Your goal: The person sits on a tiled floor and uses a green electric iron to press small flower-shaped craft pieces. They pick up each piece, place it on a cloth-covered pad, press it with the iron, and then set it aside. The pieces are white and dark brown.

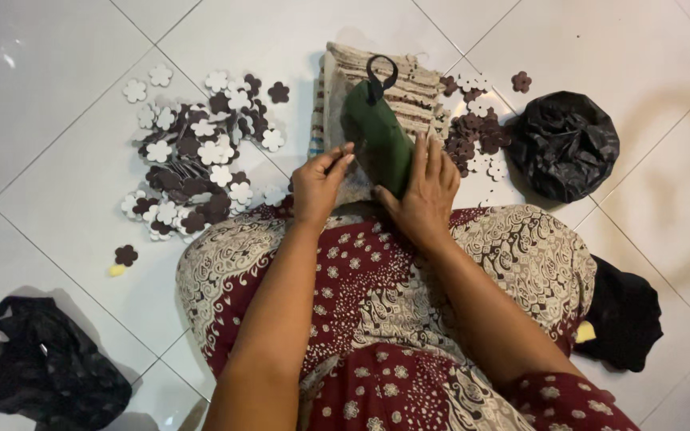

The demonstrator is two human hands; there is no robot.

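Green block tool [377,136], clasped by the right hand [423,191] while the left hand [318,185] pinches beside it, could slip off the woven mat stack [417,84] onto flower cutouts [193,152].

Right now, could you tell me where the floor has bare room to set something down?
Bare white floor tiles lie far left, beyond the brown and white flower cutouts. It is crowded ahead between the woven mat stack and the crumpled black plastic bag.

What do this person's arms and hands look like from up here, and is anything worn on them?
Both arms are bare up to the frame's lower edge: no sleeves, gloves, watch or bracelets show. The left hand and right hand show no rings that I can make out. Beneath the arms lies a maroon and cream patterned garment with floral and paisley print.
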